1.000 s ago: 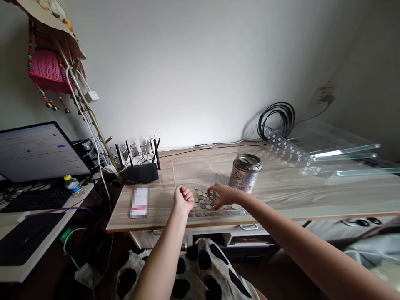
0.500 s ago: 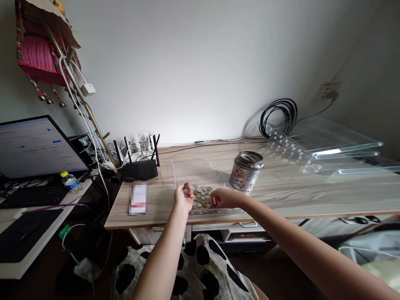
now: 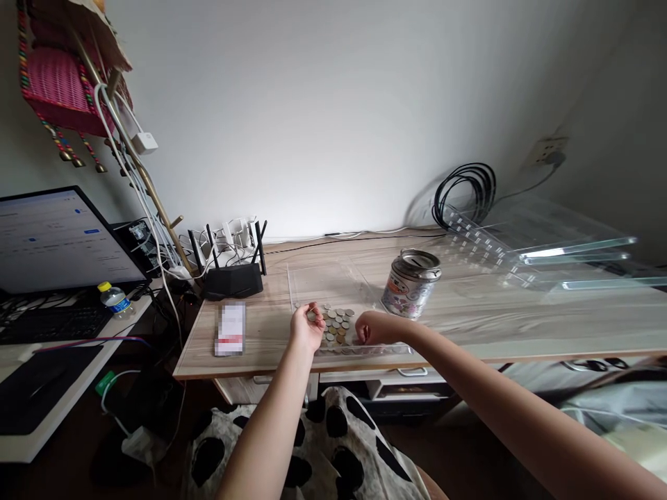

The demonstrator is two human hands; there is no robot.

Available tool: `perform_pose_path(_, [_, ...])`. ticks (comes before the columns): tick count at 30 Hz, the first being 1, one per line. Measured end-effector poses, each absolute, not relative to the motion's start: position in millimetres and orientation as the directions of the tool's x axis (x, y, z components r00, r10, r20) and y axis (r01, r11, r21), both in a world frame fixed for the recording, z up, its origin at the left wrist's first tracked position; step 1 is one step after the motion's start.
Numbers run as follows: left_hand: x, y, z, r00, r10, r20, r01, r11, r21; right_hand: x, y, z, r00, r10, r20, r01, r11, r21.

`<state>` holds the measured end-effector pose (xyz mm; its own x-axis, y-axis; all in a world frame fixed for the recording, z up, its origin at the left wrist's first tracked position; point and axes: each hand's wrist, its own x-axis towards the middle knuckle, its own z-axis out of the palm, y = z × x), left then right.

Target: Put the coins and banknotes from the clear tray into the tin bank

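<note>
- Left hand (image 3: 307,329): fingers curled at the clear tray (image 3: 326,283)'s left edge; grip unclear.
- Right hand (image 3: 372,328): fingers bent down over the tray's right side; cannot tell if clamped.
- Coins (image 3: 340,331): spread in the tray's near part.
- Tin (image 3: 410,288): right of the tray.

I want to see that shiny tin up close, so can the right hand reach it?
Probably yes: the tin stands close by, a little beyond the right hand, and nothing tall seems to block the way between them.

Curled left fingers (image 3: 318,319), right fingers (image 3: 361,335) beside coins (image 3: 336,324), patterned tin (image 3: 409,288)
</note>
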<state>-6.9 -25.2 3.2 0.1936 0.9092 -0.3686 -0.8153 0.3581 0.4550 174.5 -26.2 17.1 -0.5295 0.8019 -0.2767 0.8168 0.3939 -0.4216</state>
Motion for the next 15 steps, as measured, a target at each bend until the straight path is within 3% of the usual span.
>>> perform_pose_path(3, [-6, -24, 2, 0.186, 0.907, -0.378, -0.822, 0.355, 0.446, 179, -24, 13, -0.541, 0.794, -0.277, 0.798, 0.380, -0.468])
perform_pose_path(7, [-4, -23, 1, 0.158, 0.896, -0.416, -0.836, 0.345, 0.427, 178, -15, 16, -0.516, 0.793, -0.324, 0.734, 0.214, -0.644])
perform_pose_path(11, [-2, -23, 3, 0.247, 0.866, -0.435, -0.806, 0.433, 0.405, 151, -1, 38, -0.461, 0.883, -0.083, 0.598, 0.240, -0.765])
perform_pose_path(13, [-2, -24, 5, 0.263, 0.867, -0.422, -0.815, 0.434, 0.384, 135, 5, 49, -0.442, 0.896, 0.045, 0.580, 0.323, -0.747])
perform_pose_path(15, [-4, -25, 6, 0.235, 0.886, -0.399, -0.845, 0.389, 0.367, 128, 8, 51, -0.355, 0.919, 0.169, 0.660, 0.375, -0.651])
